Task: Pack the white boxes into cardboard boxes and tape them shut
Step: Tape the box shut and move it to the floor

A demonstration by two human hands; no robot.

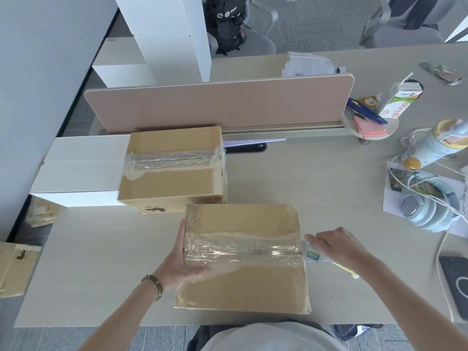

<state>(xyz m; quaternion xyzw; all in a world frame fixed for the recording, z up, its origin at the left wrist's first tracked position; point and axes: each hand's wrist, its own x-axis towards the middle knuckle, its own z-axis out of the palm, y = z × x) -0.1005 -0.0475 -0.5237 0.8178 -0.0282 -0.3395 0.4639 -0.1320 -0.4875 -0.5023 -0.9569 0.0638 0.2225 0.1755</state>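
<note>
Head view. Near cardboard box [243, 259] at 6 o'clock on the worktop [101, 262], flaps down, clear tape across the seam. Left hand [181, 259] flat against its left end, fingers straight, holding nothing. Right hand [334, 247] at its right end, fingers on a small printed item [312, 253]; grip unclear. 2nd taped cardboard box [172, 168] at 11 o'clock, touching a white box [78, 168]. More white boxes [162, 36] at 12 o'clock remain unpacked. Box contents hidden; tape roll not visible.
</note>
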